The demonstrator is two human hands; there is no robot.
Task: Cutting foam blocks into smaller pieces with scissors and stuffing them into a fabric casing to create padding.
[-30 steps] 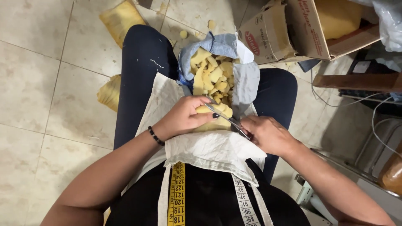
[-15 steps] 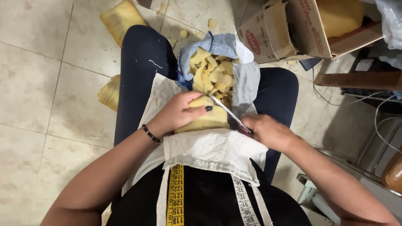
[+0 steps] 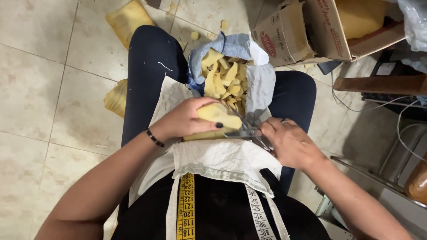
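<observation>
My left hand (image 3: pixel 184 120) grips a yellow foam block (image 3: pixel 216 116) over my lap. My right hand (image 3: pixel 289 142) holds metal scissors (image 3: pixel 247 130), whose blades are at the block's right edge. Just beyond the hands, a pale blue-and-white bag (image 3: pixel 255 80) sits between my knees, filled with several cut yellow foam pieces (image 3: pixel 221 80). A white cloth (image 3: pixel 218 162) covers my lap under both hands. A yellow and white measuring tape (image 3: pixel 187 209) hangs down my front.
Larger yellow foam slabs lie on the tiled floor, one at top left (image 3: pixel 129 20) and one beside my left thigh (image 3: pixel 116 98). An open cardboard box (image 3: pixel 311 31) with foam stands at top right. Cables and metal furniture legs (image 3: pixel 387 151) crowd the right side.
The scissors' blades have closed in on the foam block's edge. My left hand has turned the block slightly; both hands stay over the lap.
</observation>
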